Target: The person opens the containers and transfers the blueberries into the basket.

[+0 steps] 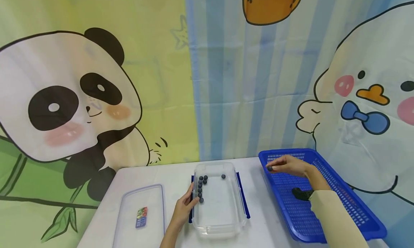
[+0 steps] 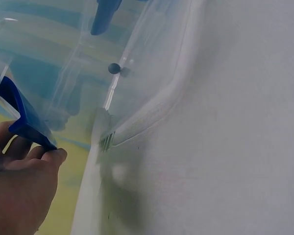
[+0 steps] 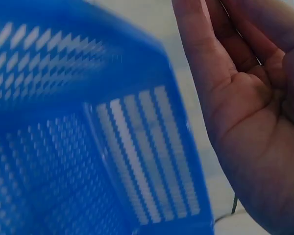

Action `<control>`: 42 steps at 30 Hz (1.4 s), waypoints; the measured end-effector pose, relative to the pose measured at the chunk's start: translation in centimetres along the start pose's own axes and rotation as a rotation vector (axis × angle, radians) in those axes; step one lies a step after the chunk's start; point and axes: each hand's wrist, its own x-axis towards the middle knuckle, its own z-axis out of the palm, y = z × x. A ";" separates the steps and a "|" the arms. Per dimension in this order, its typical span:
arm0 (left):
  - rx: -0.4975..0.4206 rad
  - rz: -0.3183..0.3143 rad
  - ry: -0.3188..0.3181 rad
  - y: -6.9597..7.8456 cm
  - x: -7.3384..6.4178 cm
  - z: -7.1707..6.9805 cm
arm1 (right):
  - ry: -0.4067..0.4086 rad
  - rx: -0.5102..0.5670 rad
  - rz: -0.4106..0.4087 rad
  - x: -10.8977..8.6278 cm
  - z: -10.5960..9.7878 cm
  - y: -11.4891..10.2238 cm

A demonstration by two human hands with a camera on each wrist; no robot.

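A clear plastic storage box [image 1: 220, 205] with blue side latches stands on the table. My left hand [image 1: 184, 208] grips its left side, and in the left wrist view the fingers [image 2: 54, 155] are on the blue latch [image 2: 27, 122]. Several small dark balls [image 1: 200, 190], like blueberries, line the box's left side, and one lone ball [image 1: 223, 176] lies at its far right. My right hand [image 1: 289, 166] pinches another small dark ball [image 1: 270, 168] between thumb and fingertips, over the left rim of the blue basket [image 1: 278, 201]. In the right wrist view the palm [image 3: 255, 122] shows beside the basket; the ball is hidden there.
A clear lid [image 1: 161, 197] with a coloured label [image 1: 141, 217] lies on the white table [image 1: 174, 176] to the left of the box. The long perforated basket stands at the right, under my right forearm. A printed curtain [image 1: 223, 79] hangs behind the table.
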 end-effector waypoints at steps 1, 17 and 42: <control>-0.005 -0.001 0.002 -0.1 0.0 -0.1 | 0.005 0.008 0.000 -0.5 -0.5 0.6; -0.025 0.012 0.021 -3.6 1.2 -0.8 | -0.010 0.209 0.148 -5.3 -1.8 9.9; -0.039 -0.016 0.036 -0.4 -0.1 0.1 | 0.204 0.111 0.302 -5.6 -0.1 11.8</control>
